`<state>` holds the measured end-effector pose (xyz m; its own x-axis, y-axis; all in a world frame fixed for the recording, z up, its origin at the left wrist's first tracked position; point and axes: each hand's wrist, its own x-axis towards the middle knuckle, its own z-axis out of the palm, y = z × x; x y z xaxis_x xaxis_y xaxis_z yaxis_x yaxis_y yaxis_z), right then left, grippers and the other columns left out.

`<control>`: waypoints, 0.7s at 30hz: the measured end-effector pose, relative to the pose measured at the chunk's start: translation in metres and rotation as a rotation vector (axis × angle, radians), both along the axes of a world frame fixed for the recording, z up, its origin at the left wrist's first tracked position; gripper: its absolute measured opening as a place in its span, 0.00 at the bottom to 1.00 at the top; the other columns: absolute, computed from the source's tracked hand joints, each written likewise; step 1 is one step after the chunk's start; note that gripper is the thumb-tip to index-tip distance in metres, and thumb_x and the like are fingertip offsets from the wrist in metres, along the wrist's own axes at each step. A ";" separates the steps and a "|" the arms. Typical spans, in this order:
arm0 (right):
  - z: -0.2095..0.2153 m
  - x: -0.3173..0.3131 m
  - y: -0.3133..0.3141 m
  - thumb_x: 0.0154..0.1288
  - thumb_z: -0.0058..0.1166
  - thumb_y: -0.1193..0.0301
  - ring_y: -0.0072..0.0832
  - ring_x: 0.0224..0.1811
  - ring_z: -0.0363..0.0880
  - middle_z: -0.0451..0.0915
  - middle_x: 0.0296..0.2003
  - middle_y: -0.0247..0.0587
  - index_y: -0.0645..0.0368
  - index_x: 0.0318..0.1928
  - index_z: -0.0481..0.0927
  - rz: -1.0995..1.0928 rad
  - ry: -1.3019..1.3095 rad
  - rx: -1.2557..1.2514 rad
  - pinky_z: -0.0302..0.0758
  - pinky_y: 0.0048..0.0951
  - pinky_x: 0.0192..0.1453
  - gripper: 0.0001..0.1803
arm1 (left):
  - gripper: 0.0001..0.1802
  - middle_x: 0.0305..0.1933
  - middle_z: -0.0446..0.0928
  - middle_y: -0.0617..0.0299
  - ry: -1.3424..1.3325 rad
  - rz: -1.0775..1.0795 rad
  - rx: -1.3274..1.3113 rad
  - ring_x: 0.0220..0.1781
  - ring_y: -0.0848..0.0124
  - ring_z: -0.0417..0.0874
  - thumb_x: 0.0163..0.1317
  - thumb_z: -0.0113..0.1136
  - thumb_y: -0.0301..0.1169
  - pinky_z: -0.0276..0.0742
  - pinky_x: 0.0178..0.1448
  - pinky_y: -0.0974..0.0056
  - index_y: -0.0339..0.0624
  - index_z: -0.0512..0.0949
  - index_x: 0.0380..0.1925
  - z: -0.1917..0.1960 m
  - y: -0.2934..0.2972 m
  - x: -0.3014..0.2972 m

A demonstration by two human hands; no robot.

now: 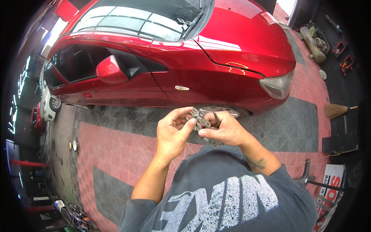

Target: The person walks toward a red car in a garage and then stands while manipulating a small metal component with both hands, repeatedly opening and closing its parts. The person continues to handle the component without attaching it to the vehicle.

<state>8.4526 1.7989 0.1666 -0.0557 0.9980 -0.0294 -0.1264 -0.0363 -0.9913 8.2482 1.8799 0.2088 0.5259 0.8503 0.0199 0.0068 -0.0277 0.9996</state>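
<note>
In front of my chest, my left hand (172, 133) and my right hand (228, 128) come together around a small, grimy grey-brown metal part (201, 120). Slots or clips seem to run along it, but its exact kind cannot be made out. My left thumb and fingers pinch its left end; my right thumb and fingers close on the other end. A thin dark curved piece (216, 119) shows at my right fingers, and I cannot tell whether it belongs to the part. Just beyond my hands stands a red car (228, 50), its front wheel (220, 110) partly hidden by them.
The car's side mirror (112, 69) juts out at the left. Red and dark grey tiles (116, 145) cover the floor. At the right are a tank-shaped machine (315, 44), a broom (335, 111) and a leaning signboard (332, 178). A white car (48, 104) stands far left.
</note>
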 end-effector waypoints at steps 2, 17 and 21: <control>0.003 -0.004 -0.002 0.74 0.75 0.66 0.13 0.30 0.72 0.82 0.26 0.27 0.62 0.41 0.87 -0.013 -0.107 0.025 0.70 0.26 0.34 0.13 | 0.25 0.50 0.86 0.62 0.077 0.002 0.089 0.49 0.77 0.87 0.69 0.71 0.17 0.86 0.55 0.69 0.32 0.83 0.66 0.003 0.001 -0.003; 0.029 -0.018 -0.005 0.68 0.72 0.69 0.47 0.26 0.85 0.84 0.25 0.51 0.63 0.38 0.86 -0.134 -0.587 0.174 0.79 0.44 0.34 0.10 | 0.37 0.38 0.90 0.55 0.445 0.078 0.566 0.40 0.64 0.94 0.61 0.70 0.20 0.90 0.49 0.59 0.42 0.75 0.73 0.017 -0.001 0.002; 0.028 -0.022 -0.005 0.68 0.71 0.69 0.52 0.28 0.87 0.85 0.26 0.53 0.63 0.39 0.86 -0.182 -0.635 0.218 0.81 0.47 0.35 0.10 | 0.35 0.36 0.90 0.54 0.412 0.130 0.676 0.39 0.63 0.95 0.61 0.69 0.20 0.90 0.45 0.60 0.42 0.76 0.70 0.004 0.001 0.002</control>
<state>8.4305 1.7939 0.1942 0.0742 0.9767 0.2013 0.4951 0.1391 -0.8576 8.2502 1.8804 0.2133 0.5008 0.7786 0.3783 0.4167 -0.5999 0.6830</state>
